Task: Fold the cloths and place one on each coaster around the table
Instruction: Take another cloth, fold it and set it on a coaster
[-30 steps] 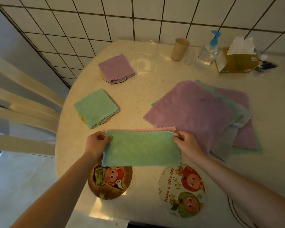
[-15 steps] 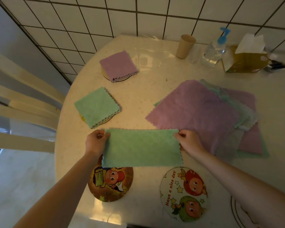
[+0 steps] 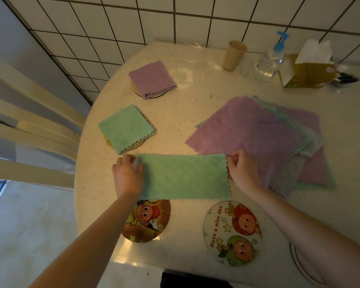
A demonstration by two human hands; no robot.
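Fluffy green cloth (image 3: 184, 176), a scallop-edged rectangle, lay flat; left hand (image 3: 127, 175) and right hand (image 3: 240, 170) pinched its ends.

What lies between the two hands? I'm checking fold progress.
In the head view, the half-folded green cloth spans from the left hand to the right hand.

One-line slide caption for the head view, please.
Both hands, left and right, hold a half-folded green cloth flat above two bare coasters.
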